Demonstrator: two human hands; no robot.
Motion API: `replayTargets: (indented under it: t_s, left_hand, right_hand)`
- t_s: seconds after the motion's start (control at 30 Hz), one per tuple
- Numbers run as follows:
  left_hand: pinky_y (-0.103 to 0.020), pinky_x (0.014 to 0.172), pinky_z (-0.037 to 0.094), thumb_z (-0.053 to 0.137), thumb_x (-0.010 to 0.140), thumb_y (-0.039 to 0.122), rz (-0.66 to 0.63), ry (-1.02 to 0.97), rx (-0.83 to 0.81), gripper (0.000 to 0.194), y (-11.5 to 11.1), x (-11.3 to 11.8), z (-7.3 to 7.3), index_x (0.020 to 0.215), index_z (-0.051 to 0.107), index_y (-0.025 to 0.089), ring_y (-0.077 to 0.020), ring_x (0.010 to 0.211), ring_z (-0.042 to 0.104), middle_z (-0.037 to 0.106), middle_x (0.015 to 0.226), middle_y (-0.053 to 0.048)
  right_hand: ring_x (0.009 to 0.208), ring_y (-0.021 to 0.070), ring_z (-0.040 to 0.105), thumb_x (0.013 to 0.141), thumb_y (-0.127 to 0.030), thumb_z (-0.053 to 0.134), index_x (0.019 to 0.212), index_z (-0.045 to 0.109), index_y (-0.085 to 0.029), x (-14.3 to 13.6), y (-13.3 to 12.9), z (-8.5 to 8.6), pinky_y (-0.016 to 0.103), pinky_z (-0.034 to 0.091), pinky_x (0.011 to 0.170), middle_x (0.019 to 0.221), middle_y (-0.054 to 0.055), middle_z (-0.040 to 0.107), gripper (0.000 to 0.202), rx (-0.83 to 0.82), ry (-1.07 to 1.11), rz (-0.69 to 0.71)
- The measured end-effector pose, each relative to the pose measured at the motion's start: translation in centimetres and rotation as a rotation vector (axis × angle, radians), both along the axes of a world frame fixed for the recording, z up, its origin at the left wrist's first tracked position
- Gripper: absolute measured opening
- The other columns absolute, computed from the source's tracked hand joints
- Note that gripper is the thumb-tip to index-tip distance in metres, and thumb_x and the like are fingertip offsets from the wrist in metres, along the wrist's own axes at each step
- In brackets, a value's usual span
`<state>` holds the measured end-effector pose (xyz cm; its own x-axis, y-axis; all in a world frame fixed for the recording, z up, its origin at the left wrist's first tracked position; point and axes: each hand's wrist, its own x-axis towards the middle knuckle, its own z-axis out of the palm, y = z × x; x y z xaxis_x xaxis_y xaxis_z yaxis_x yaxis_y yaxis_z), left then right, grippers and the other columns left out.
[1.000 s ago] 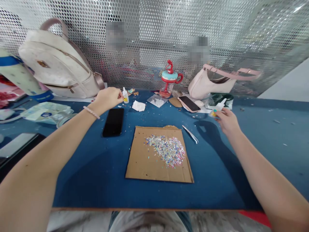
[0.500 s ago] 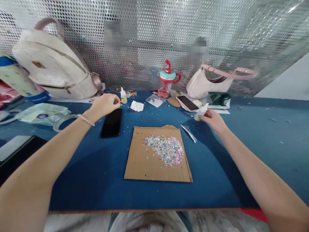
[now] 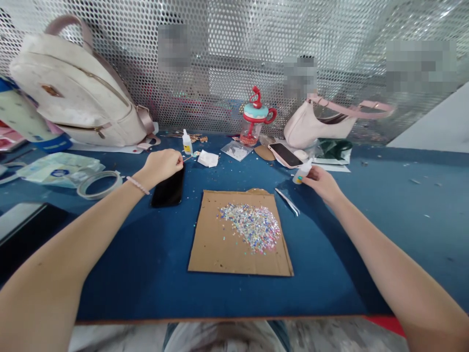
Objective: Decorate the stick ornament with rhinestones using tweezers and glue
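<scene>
My left hand [image 3: 163,166] is closed above the top of a black phone [image 3: 168,188], pinching a thin stick [image 3: 188,158] with small colourful bits at its far end. Just beyond stands a small white glue-like bottle [image 3: 187,142], and a crumpled white tissue [image 3: 208,158] lies to its right. My right hand [image 3: 322,182] has its fingers closed on a second small white bottle [image 3: 301,174], tilted close to the table. Between my arms, a cardboard sheet [image 3: 208,244] bears a heap of glittery gems [image 3: 254,227]. White tweezers [image 3: 287,201] rest beside the cardboard.
A white backpack [image 3: 76,93] and a tape roll [image 3: 99,185] are at the left. Toward the back are a red-handled cup [image 3: 252,120], a plastic bag [image 3: 236,150], a pink-edged phone [image 3: 286,155] and a pink handbag [image 3: 318,128]. A dark box [image 3: 32,234] sits at the left edge.
My left hand has turned over and closed, and the thin stick now shows in its fingers. The right hand has shifted slightly left with the bottle.
</scene>
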<state>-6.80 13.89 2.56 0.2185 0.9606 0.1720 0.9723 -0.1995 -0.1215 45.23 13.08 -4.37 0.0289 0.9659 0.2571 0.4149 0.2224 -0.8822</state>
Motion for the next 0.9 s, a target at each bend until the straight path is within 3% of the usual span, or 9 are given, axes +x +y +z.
replayTargets:
  t_s: [0.27,0.47,0.63,0.9]
  left_hand:
    - [-0.028,0.066,0.041,0.048,0.083,0.029,-0.012,0.065,-0.033,0.026,-0.4,0.2,0.2,0.084,0.07,0.016,-0.0232,0.081,0.063,0.07,0.091,-0.009]
    - [-0.029,0.069,0.039,0.048,0.082,0.03,-0.039,0.1,-0.083,0.025,-1.0,-0.6,2.0,0.086,0.07,0.018,-0.023,0.079,0.062,0.07,0.087,-0.008]
    - [-0.029,0.065,0.034,0.051,0.08,0.027,-0.088,0.122,-0.172,0.02,-1.9,-0.9,3.7,0.078,0.069,0.019,-0.0205,0.07,0.059,0.068,0.076,-0.006]
    - [-0.025,0.058,0.033,0.051,0.081,0.027,-0.272,0.073,-0.408,0.018,-2.7,-0.6,5.5,0.077,0.067,0.02,-0.0127,0.06,0.056,0.068,0.075,-0.001]
  right_hand:
    - [0.095,0.0268,0.067,0.062,-0.04,0.079,0.107,0.061,-0.019,-0.4,-0.4,0.4,0.049,0.049,0.095,0.103,0.008,0.071,0.052,-0.002,-0.009,0.001]
    - [0.098,0.0275,0.067,0.063,-0.041,0.078,0.107,0.062,-0.019,-0.5,-0.5,0.5,0.049,0.049,0.096,0.106,0.008,0.071,0.051,0.002,-0.002,0.001]
    - [0.101,0.0281,0.066,0.064,-0.041,0.078,0.109,0.063,-0.02,-0.6,-0.6,0.6,0.049,0.049,0.097,0.109,0.008,0.07,0.051,-0.003,-0.007,0.007]
    - [0.102,0.0278,0.065,0.065,-0.04,0.076,0.111,0.062,-0.02,-0.6,-0.7,0.7,0.05,0.048,0.098,0.11,0.008,0.07,0.052,0.008,-0.027,0.008]
